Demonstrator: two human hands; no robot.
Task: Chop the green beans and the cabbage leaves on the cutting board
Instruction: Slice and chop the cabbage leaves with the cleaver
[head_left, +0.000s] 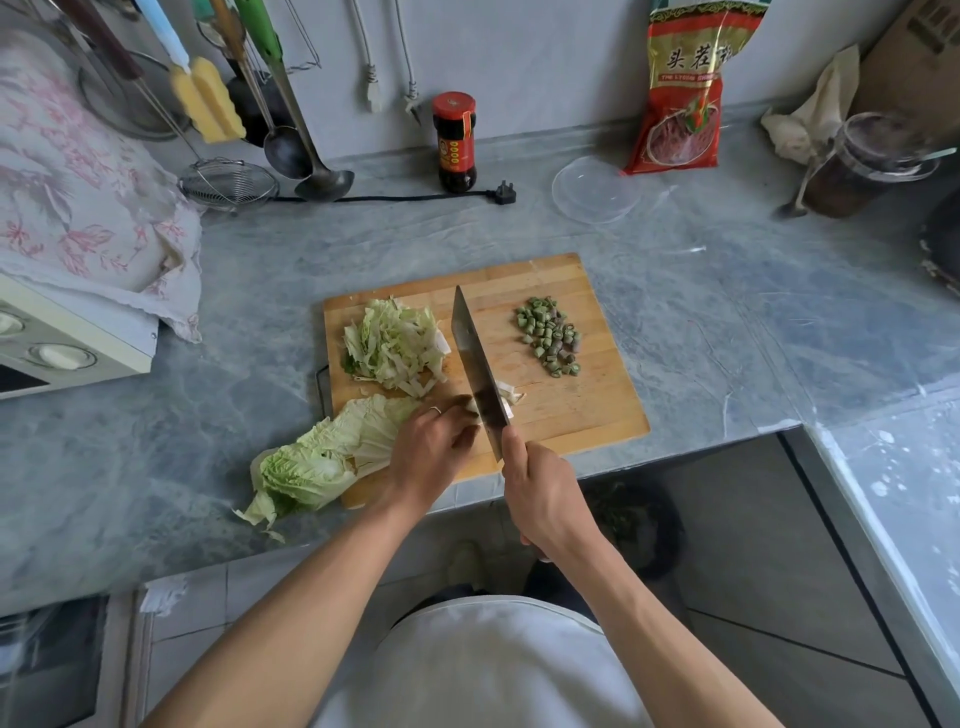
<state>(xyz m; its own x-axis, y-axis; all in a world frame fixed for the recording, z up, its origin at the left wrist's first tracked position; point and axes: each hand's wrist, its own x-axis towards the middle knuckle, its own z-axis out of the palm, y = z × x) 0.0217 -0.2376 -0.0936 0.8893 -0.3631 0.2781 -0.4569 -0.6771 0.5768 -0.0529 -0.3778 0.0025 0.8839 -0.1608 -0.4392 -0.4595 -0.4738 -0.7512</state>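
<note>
My left hand (434, 447) pins the cabbage leaves (332, 457), their long axis running toward eight o'clock off the cutting board (571, 405), while my right hand (540, 493), clamped on the cleaver (478, 369), cuts at its three o'clock.

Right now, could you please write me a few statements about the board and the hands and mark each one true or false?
1. The right hand holds the cleaver. True.
2. The beans are still whole. False: they lie cut in a pile on the board.
3. The left hand presses a cabbage leaf. True.
4. All the cabbage is shredded. False: only the shreds are; that leaf is uncut.
5. The sauce bottle lies on its side. False: it stands upright.
</note>
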